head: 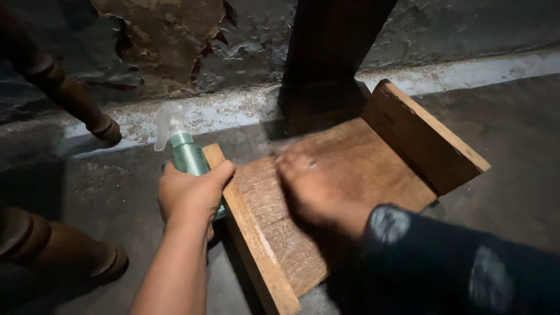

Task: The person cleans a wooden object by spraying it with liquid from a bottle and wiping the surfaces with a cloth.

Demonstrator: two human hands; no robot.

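Note:
A small wooden stool [373, 160] lies on its side on the grey floor, its flat seat facing up and its two end boards standing at the left and right. My left hand [189, 195] grips a green spray bottle [185, 153] with a clear trigger head, held against the stool's left end board [251, 233]. My right hand [315, 186], blurred, rests flat on the seat board with fingers spread; its arm wears a dark patterned sleeve [443, 262].
Turned wooden furniture legs stand at the left [70, 96] and lower left [52, 248]. A dark square post [326, 64] rises behind the stool. A peeling wall [169, 41] with a pale base strip runs along the back.

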